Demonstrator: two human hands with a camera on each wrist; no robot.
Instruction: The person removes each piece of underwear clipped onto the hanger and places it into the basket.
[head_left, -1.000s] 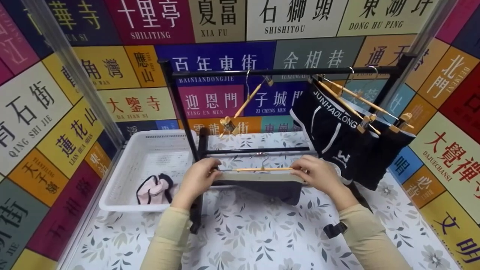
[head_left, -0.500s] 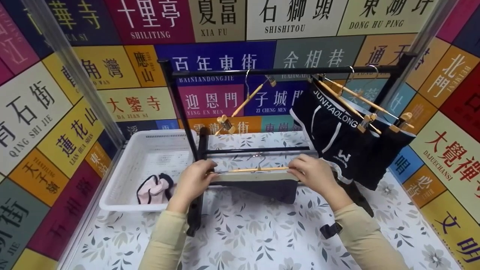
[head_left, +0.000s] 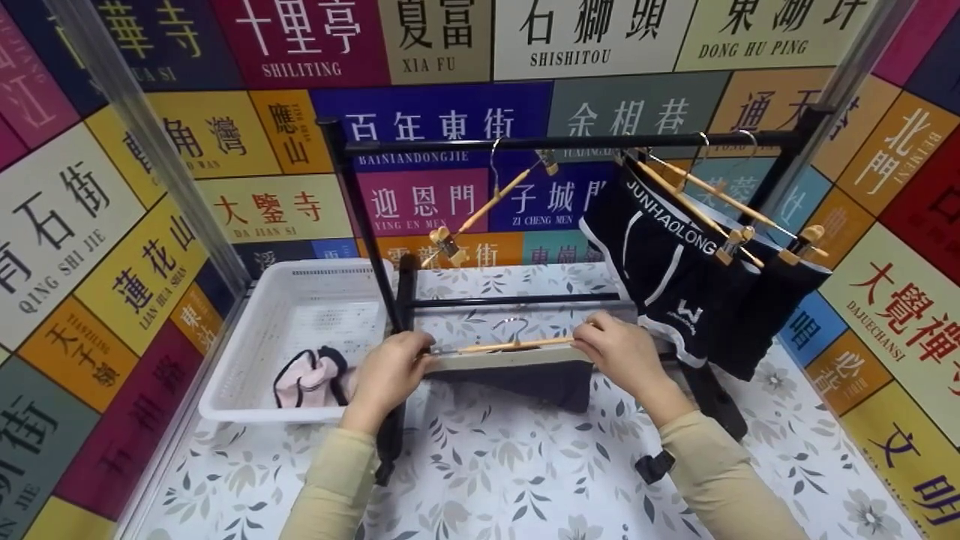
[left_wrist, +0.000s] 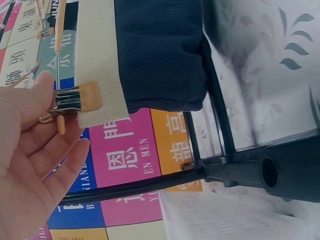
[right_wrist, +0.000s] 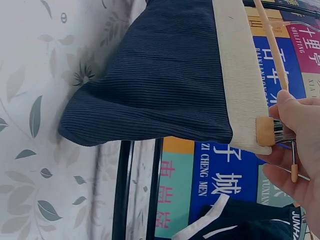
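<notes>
My left hand (head_left: 394,375) and right hand (head_left: 626,360) hold a wooden clip hanger (head_left: 517,345) by its two ends, in front of the black rack. In the left wrist view, my thumb and fingers pinch the hanger's end beside its clip (left_wrist: 90,96). My right thumb and fingers pinch the other end, at the clip (right_wrist: 266,131) in the right wrist view. Both clips bite the beige waistband of dark ribbed underpants (right_wrist: 165,75), which hang down below. The hanger's metal hook (head_left: 514,324) points up and away from me.
A black rack (head_left: 570,142) carries a bare clip hanger (head_left: 491,199) at left and black boxer briefs (head_left: 660,255) on hangers at right. A white basket (head_left: 225,375) at left contains a pink garment with black trim (head_left: 309,379). Leaf-patterned cloth (head_left: 495,480) covers the table.
Both hands have shifted slightly left with the hanger and underpants. The hook now sits a little lower in view. The bare hanger on the rack has turned slightly.
</notes>
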